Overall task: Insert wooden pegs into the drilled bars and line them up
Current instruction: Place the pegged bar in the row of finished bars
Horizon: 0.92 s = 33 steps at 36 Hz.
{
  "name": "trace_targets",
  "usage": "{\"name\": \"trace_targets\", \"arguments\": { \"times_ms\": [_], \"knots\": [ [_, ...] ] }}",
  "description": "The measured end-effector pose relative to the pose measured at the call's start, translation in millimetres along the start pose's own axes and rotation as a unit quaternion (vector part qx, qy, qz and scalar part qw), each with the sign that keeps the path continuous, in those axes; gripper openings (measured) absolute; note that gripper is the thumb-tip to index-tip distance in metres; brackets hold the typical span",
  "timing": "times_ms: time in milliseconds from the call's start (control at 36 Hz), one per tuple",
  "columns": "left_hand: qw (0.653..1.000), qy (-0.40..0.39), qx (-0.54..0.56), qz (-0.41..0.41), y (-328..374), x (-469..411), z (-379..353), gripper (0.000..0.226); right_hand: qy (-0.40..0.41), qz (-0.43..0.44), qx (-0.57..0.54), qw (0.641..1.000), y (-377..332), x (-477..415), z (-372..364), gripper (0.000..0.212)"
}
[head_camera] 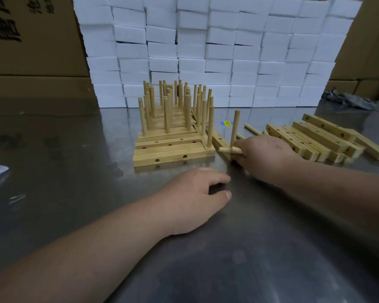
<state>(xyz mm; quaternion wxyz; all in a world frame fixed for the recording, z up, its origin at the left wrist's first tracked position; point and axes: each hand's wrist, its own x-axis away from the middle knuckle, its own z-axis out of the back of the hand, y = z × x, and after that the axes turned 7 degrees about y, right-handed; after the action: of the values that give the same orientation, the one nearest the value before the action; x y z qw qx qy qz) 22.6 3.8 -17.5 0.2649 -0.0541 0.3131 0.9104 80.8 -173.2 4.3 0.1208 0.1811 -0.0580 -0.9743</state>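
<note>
While the left hand (pixel 193 200) rests loosely curled and empty on the bench (pixel 74 149), the right hand (pixel 265 156) grips a horizontal peg (pixel 229 149) against an upright peg (pixel 235 125), beside the pegged bars (pixel 171 153).

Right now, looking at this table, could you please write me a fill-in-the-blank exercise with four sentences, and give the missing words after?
1. The right hand grips a ____ that lies level.
2. The left hand rests on the table and holds ____.
3. The empty bars lie to the ____ of the pegged bars.
4. The boxes stacked behind are ____.
Missing words: peg; nothing; right; white.
</note>
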Motion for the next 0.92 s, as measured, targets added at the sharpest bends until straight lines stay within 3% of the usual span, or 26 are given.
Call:
{"name": "trace_targets", "arguments": {
  "times_ms": [278, 583, 750, 917],
  "knots": [
    [1.0, 0.01, 0.014, -0.001, -2, 0, -1, 0.037, 0.002, -0.043, 0.018, 0.999, -7, -36, -10, 0.021],
    [1.0, 0.009, 0.019, 0.001, -3, 1, -1, 0.035, 0.015, -0.035, -0.015, 0.999, -7, -38, -14, 0.011],
    [0.999, 0.013, 0.029, 0.001, -3, 2, -1, 0.029, 0.089, -0.098, -0.026, 0.991, 22, -35, -7, 0.014],
    [0.998, 0.022, 0.051, 0.012, -4, 2, -1, 0.023, -0.054, -0.194, 0.056, 0.978, 41, -36, 3, 0.015]
  ]
}}
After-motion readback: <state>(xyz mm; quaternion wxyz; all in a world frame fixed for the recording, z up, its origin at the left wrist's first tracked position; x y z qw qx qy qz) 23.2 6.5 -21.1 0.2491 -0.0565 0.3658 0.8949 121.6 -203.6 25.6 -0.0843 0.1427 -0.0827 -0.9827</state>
